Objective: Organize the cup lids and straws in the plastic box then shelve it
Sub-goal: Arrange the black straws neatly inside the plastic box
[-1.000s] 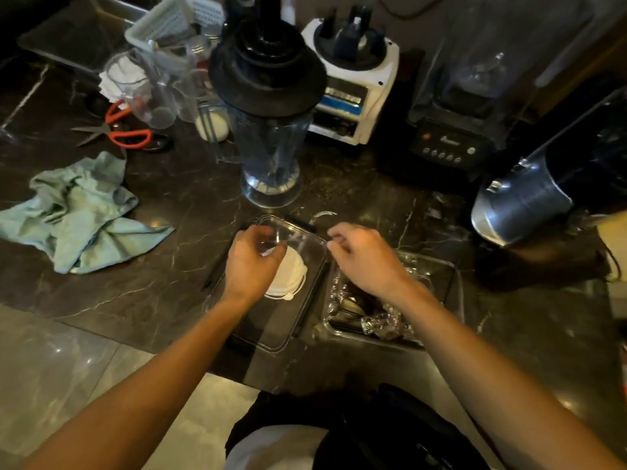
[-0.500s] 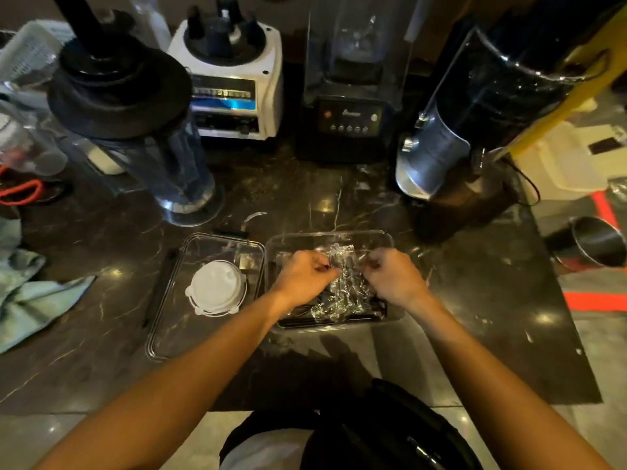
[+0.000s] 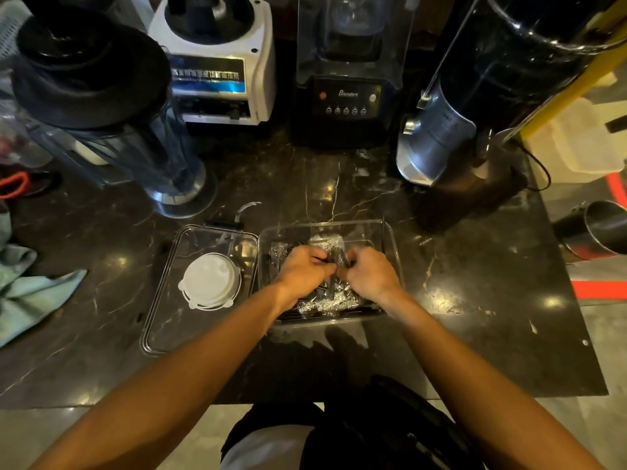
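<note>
- Since a second ago the left hand (image 3: 307, 271) has left the white cup lids (image 3: 211, 281) and joined the right hand (image 3: 368, 273) inside the plastic box (image 3: 390, 239); over the last half second the two have drawn closer together.
- Both hands have their fingers curled in, pinching the bundle of wrapped straws (image 3: 325, 301) where it lies in the box; how firm the grip is cannot be told.
- The box sits on the table (image 3: 339, 184) near its front edge, with the straws inside it.
- Cup lids rest in a stack on a clear flat tray (image 3: 163, 320), perhaps the box's cover, just left of the box and touching it.
- By my reading the task is at an early-to-middle stage: straws are in, the lids are not yet in the box, it is not closed, and shelving is still to come.
- Behind stand a blender jar (image 3: 112, 106), a white blender base (image 3: 217, 62), a black blender (image 3: 346, 96) and a steel machine (image 3: 437, 140); a green cloth (image 3: 30, 293) lies far left.
- These crowd the back of the table, but nothing lies between lids and box.
</note>
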Motion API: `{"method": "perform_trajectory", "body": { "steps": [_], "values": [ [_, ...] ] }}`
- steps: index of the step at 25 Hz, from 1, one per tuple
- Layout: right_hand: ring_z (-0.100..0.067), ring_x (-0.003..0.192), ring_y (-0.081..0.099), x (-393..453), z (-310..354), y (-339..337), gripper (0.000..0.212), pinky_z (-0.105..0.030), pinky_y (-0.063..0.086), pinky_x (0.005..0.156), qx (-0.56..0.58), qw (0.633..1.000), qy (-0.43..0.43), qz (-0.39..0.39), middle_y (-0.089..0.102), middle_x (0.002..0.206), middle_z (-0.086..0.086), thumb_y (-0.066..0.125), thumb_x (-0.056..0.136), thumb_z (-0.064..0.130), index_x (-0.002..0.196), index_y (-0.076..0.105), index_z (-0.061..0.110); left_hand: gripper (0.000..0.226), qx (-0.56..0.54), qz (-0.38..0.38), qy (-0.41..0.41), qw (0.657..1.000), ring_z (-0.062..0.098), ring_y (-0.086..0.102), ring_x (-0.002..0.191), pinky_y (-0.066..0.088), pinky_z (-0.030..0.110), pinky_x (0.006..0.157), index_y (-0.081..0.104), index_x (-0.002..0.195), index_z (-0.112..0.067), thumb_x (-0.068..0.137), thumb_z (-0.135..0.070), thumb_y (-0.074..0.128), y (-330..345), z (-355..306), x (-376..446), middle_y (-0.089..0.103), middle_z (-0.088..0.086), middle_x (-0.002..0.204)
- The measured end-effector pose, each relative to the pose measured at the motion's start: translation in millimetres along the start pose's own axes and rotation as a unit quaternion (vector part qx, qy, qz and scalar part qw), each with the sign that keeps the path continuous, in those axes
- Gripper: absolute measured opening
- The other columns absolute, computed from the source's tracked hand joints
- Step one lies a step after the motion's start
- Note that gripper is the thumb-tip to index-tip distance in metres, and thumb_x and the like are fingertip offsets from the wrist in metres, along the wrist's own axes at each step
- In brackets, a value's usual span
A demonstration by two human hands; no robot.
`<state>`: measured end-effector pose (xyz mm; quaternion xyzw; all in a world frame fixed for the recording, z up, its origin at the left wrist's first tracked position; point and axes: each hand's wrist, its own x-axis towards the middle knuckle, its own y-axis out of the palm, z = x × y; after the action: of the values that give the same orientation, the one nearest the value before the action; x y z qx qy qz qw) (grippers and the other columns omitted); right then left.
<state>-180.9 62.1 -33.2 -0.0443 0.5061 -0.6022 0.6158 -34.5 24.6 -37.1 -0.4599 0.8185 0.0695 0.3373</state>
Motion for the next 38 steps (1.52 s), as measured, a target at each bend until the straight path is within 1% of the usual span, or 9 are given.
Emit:
{"method": "perform_trajectory", "body": {
  "steps": [6,13,17,19,24,29,33,36,38],
  "values": [
    [-0.008,0.046,0.052,-0.9,-6.7,-15.4,0.008,-0.023,0.043,0.043,0.236,0.97,0.023,0.048,0.061,0.074,-0.006,0.066,0.1,0.015,0.099,0.071,0.009,0.011,-0.028,0.028,0.023,0.999,0.015,0.066,0.084,0.061,0.034,0.087,0.072,0.095,-0.014,0.101,-0.019,0.063,-2.0,4.9,5.8,0.07,0.006,0.091],
    [-0.012,0.049,0.055,-7.4,-8.8,-35.9,0.009,-0.024,0.05,0.044,0.349,0.935,0.005,0.068,0.061,0.073,-0.006,0.067,0.099,0.008,0.104,0.071,0.002,0.019,-0.11,0.011,0.018,0.994,0.013,0.075,0.072,0.055,0.022,0.062,0.069,0.114,-0.009,0.104,-0.021,0.058,-11.3,-0.4,1.0,0.075,0.011,0.096],
    [-0.015,0.044,0.048,-9.1,-7.6,-44.0,0.006,-0.03,0.044,0.042,0.277,0.958,-0.067,0.009,0.058,0.062,-0.003,0.067,0.098,0.009,0.095,0.069,0.005,0.021,-0.153,0.012,0.007,0.988,0.023,0.075,0.079,0.048,0.025,0.058,0.066,0.116,-0.004,0.106,-0.017,0.053,-24.6,4.1,-5.2,0.076,0.015,0.099],
    [-0.02,0.045,0.055,-9.6,-5.1,-46.3,0.007,-0.033,0.048,0.044,0.229,0.966,-0.124,-0.007,0.07,0.075,-0.006,0.065,0.1,0.009,0.097,0.07,0.011,0.023,-0.169,0.024,-0.001,0.985,0.024,0.077,0.081,0.056,0.028,0.064,0.065,0.118,-0.004,0.107,-0.019,0.051,-27.4,5.4,-8.5,0.078,0.016,0.102],
    [-0.012,0.064,0.069,-12.2,11.4,-35.6,0.015,-0.04,0.062,0.067,-0.052,0.975,-0.213,0.022,0.071,0.091,0.007,0.062,0.103,0.019,0.109,0.074,0.026,0.037,-0.218,0.09,-0.004,0.972,0.023,0.078,0.094,0.061,0.031,0.079,0.068,0.119,-0.001,0.103,-0.033,0.058,-27.4,2.5,-10.9,0.078,0.016,0.108],
    [-0.015,0.062,0.071,-3.2,15.1,-22.7,0.024,-0.033,0.06,0.061,0.15,0.977,-0.133,0.072,0.068,0.112,-0.001,0.049,0.107,0.003,0.125,0.056,0.016,0.017,-0.219,0.085,-0.009,0.972,0.023,0.077,0.099,0.059,0.034,0.091,0.068,0.111,-0.003,0.096,-0.011,0.067,-35.2,9.8,-10.4,0.078,0.014,0.104],
    [-0.015,0.067,0.069,-1.8,5.4,-19.1,0.013,-0.031,0.057,0.061,0.142,0.979,-0.119,0.087,0.069,0.112,-0.004,0.058,0.104,0.008,0.116,0.062,0.014,0.02,-0.209,0.063,-0.037,0.975,0.032,0.077,0.1,0.058,0.038,0.094,0.065,0.112,0.009,0.095,-0.002,0.066,-37.7,19.7,-8.2,0.077,0.023,0.103],
    [-0.014,0.089,0.065,-5.7,-6.9,-22.8,0.015,-0.03,0.05,0.077,-0.056,0.982,-0.153,0.099,0.068,0.109,0.0,0.069,0.097,0.016,0.112,0.067,0.018,0.019,-0.21,0.041,-0.041,0.976,0.019,0.075,0.082,0.06,0.024,0.071,0.063,0.115,0.005,0.098,-0.005,0.063,-33.2,20.5,-7.8,0.073,0.022,0.105],
    [-0.016,0.102,0.06,-9.2,-11.7,-24.4,0.027,-0.033,0.047,0.086,-0.235,0.949,-0.165,0.129,0.063,0.114,0.003,0.073,0.094,0.028,0.119,0.064,0.023,0.018,-0.202,0.015,-0.045,0.978,0.01,0.069,0.07,0.052,0.017,0.055,0.061,0.116,0.003,0.102,-0.008,0.056,-31.8,17.3,-8.3,0.068,0.017,0.103]
  ]
}}
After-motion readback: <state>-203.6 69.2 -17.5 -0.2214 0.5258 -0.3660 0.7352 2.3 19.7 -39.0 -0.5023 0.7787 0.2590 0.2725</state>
